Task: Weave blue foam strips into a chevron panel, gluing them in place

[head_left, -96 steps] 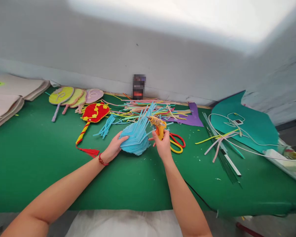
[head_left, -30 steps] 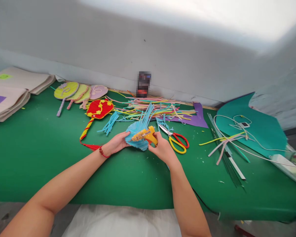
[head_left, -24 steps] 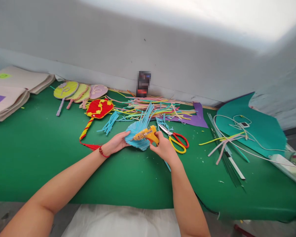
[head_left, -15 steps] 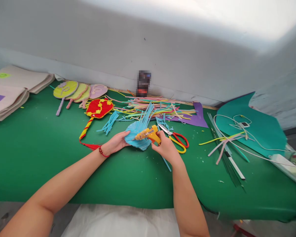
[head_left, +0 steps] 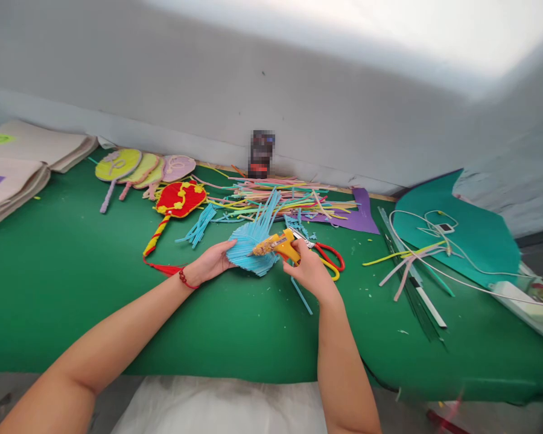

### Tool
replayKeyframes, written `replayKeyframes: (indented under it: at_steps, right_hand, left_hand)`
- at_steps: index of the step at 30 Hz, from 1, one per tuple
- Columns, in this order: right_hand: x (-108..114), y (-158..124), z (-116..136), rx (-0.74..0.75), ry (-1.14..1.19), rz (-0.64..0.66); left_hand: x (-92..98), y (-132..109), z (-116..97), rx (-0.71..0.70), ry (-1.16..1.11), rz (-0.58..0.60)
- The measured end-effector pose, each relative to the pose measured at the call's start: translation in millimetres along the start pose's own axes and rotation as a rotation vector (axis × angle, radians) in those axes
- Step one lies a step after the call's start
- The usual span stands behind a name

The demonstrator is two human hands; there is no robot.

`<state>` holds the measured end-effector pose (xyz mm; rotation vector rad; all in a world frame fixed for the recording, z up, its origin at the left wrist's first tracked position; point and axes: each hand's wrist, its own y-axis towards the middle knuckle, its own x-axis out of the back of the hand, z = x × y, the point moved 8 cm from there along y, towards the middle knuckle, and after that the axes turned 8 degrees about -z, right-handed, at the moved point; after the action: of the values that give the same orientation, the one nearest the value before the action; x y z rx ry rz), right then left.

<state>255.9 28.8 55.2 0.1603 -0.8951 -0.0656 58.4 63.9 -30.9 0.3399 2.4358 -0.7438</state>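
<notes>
My left hand (head_left: 212, 263) grips the left edge of a light blue woven strip piece (head_left: 248, 253) that rests on the green table (head_left: 72, 289); loose strip ends fan up from it. My right hand (head_left: 310, 274) is closed on the handle of a yellow glue gun (head_left: 278, 245). The gun's nozzle points left and lies over the blue piece. A red bead bracelet circles my left wrist.
Red and yellow scissors (head_left: 328, 260) lie just right of the gun. Several coloured strips (head_left: 280, 202) pile up behind. Finished fans (head_left: 178, 200) lie at the back left, beige bags (head_left: 13, 175) far left, a teal sheet (head_left: 461, 241) with white cable at right.
My right hand has drawn the glue gun a little to the right across the blue piece. My left hand has stayed on the piece's edge.
</notes>
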Motion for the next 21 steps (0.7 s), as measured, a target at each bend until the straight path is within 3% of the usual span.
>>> replayKeyframes:
  at_steps: [21]
  right_hand:
    - [14,0,-14,-0.059,0.081,-0.007]
  left_hand:
    - [2.9,2,1,0.027,-0.022,-0.042]
